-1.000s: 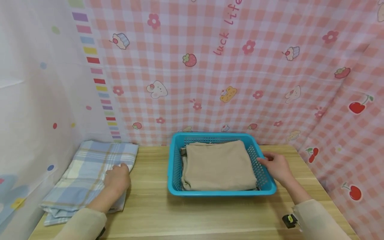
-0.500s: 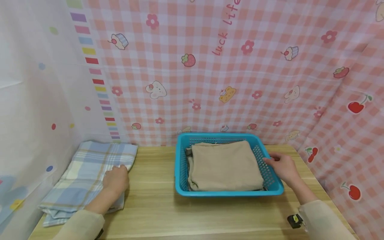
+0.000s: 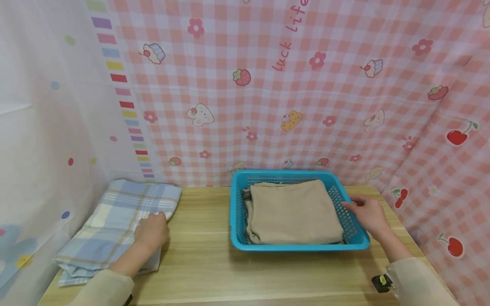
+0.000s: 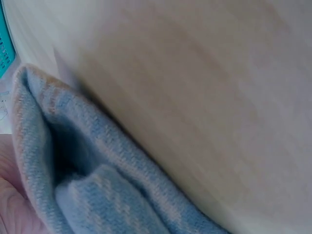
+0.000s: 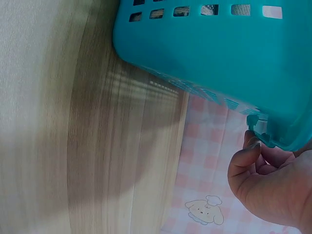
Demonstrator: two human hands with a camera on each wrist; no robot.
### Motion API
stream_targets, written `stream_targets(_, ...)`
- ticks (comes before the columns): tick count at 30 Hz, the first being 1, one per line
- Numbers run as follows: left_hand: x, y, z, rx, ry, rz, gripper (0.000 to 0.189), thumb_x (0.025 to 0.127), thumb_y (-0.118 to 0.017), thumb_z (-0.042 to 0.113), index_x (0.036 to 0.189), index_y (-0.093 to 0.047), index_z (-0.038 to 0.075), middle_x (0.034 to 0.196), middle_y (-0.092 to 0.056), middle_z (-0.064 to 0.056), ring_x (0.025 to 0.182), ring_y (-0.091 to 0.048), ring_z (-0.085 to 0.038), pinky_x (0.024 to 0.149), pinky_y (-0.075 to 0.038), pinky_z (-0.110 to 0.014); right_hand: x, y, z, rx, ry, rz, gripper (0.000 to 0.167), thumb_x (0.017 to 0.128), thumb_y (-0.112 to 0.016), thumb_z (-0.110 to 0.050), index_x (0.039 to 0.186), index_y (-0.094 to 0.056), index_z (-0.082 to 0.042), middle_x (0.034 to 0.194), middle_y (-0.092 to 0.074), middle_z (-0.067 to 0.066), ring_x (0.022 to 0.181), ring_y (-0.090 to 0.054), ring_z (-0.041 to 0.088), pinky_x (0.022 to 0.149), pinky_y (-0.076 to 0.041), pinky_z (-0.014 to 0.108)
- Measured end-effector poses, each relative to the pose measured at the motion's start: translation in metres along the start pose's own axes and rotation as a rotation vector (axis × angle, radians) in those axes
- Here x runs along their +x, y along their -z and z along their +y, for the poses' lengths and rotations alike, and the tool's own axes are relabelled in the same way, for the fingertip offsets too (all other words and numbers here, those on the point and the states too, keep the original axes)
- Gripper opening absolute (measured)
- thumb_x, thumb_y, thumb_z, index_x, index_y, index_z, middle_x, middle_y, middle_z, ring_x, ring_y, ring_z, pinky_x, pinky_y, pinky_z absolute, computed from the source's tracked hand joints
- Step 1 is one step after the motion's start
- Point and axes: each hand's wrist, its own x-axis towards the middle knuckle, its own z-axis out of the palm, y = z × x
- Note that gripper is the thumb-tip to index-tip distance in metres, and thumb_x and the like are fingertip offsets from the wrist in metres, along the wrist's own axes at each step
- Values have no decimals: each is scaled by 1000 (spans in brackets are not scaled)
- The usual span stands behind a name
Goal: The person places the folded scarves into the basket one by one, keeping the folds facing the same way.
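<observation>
A folded blue, white and tan plaid cloth (image 3: 111,221) lies on the left of the table. My left hand (image 3: 152,231) grips it near its right edge; in the left wrist view the cloth's folded layers (image 4: 97,146) hide most of the fingers. A turquoise plastic basket (image 3: 298,247) stands right of the middle, with a folded beige cloth (image 3: 292,212) on top of its contents. My right hand (image 3: 368,212) holds the basket's right rim. In the right wrist view the fingers (image 5: 246,158) curl at the rim, with the thumb partly hidden.
The wooden table (image 3: 206,272) meets a pink checked curtain (image 3: 268,93) behind and at the right, and a white curtain (image 3: 49,106) at the left. Dark fabric edges (image 3: 246,195) show under the beige cloth in the basket.
The basket has slid to the right together with my right hand. My left hand and the plaid cloth's right corner have shifted slightly to the right.
</observation>
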Motion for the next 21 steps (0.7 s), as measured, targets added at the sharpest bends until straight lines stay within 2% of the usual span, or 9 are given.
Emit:
stream_targets(2, -1, 0, 2, -11, 16, -8, 22, 89, -50, 1, 100, -63, -12, 90, -63, -32, 78, -63, -56, 66, -55, -64, 0, 1, 1, -4, -7, 2, 58, 106, -63, -32, 137, -56, 17, 119, -66, 32, 99, -66, 36, 74, -58, 38)
stream_targets(7, -4, 0, 4, -18, 10, -9, 21, 89, -52, 1, 102, -62, -12, 93, -63, -33, 79, -62, -55, 65, -55, -64, 1, 4, 4, -11, 0, 11, 58, 106, -64, -31, 136, -56, 18, 119, -66, 33, 99, -66, 37, 73, -57, 36)
stream_targets(13, -7, -3, 6, -11, -16, 1, 21, 89, -54, 1, 102, -62, -13, 93, -63, -34, 78, -61, -55, 64, -55, -64, 1, 9, 7, -16, 19, 17, 58, 106, -63, -31, 136, -57, 18, 122, -65, 35, 102, -66, 40, 78, -59, 45)
stream_targets(18, -9, -3, 9, -12, -15, -3, 20, 89, -55, 1, 103, -62, -11, 95, -63, -35, 81, -61, -55, 62, -55, -63, 1, 12, 10, -26, 27, 42, 56, 105, -66, -30, 133, -59, 18, 120, -66, 35, 102, -66, 41, 75, -58, 39)
stream_targets(21, -11, -4, 11, -8, -26, -13, 20, 90, -55, 1, 104, -62, -11, 96, -62, -35, 81, -61, -54, 61, -55, -62, 2, 14, 13, -39, 32, 55, 56, 104, -67, -30, 132, -60, 18, 119, -67, 34, 101, -67, 42, 74, -59, 41)
